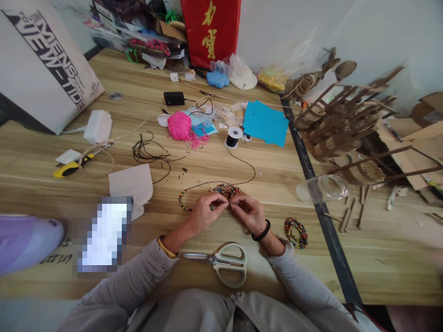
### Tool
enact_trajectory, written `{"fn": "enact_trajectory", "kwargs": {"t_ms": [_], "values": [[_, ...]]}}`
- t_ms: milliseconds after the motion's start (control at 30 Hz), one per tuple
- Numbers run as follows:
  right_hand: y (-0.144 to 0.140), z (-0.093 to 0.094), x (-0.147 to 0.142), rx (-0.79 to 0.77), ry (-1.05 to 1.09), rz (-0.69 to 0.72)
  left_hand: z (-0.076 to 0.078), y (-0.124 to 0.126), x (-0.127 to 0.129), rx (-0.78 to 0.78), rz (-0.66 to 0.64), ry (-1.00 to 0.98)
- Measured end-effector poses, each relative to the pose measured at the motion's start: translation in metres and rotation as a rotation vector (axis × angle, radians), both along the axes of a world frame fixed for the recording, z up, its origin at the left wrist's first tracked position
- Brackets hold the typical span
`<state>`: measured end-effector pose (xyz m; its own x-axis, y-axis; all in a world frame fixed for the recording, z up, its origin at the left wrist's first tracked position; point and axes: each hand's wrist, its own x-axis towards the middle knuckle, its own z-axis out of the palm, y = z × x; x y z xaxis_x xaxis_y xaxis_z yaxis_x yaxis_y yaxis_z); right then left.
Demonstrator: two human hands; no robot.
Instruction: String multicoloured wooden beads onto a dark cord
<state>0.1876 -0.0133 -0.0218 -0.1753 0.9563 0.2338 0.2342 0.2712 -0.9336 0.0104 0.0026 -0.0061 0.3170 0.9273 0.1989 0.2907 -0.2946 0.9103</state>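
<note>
My left hand (208, 213) and my right hand (249, 213) meet fingertip to fingertip, each closed in a pinch. A black cord strung with colourful beads (181, 199) curves in under my left hand, whose fingers hold it near its end. Between my right fingertips is a tiny dark, bead-sized thing, too small to make out. Just beyond the fingers lies a pile of loose multicoloured beads (226, 189), partly hidden by the hands. The cord runs back to a spool of black cord (233, 138). A coiled beaded bracelet (296, 233) rests right of my right wrist.
Scissors (221, 263) lie between my forearms. Leftward are a blurred-out phone (105, 235), a paper piece (129, 182), cut black cords (147, 150) and a yellow cutter (71, 168). Pink yarn (179, 126) and blue sheets (266, 123) lie beyond; a clear jar (323, 189) and small baskets (337, 133) stand right.
</note>
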Motion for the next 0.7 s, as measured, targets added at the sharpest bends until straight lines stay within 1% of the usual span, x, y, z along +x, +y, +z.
{"fn": "enact_trajectory", "kwargs": {"t_ms": [167,333,700], "values": [[-0.0001,0.0014,0.0004,0.000,-0.003,-0.001,-0.0003,0.0001,-0.0001,0.003,-0.009,-0.002],[0.0000,-0.0011,0.0012,-0.002,-0.015,0.010,0.0015,-0.0003,-0.0007,-0.002,-0.009,-0.002],[-0.0007,0.0001,0.0003,-0.010,0.015,0.011,0.0013,-0.0004,0.0002,-0.004,-0.012,-0.011]]}}
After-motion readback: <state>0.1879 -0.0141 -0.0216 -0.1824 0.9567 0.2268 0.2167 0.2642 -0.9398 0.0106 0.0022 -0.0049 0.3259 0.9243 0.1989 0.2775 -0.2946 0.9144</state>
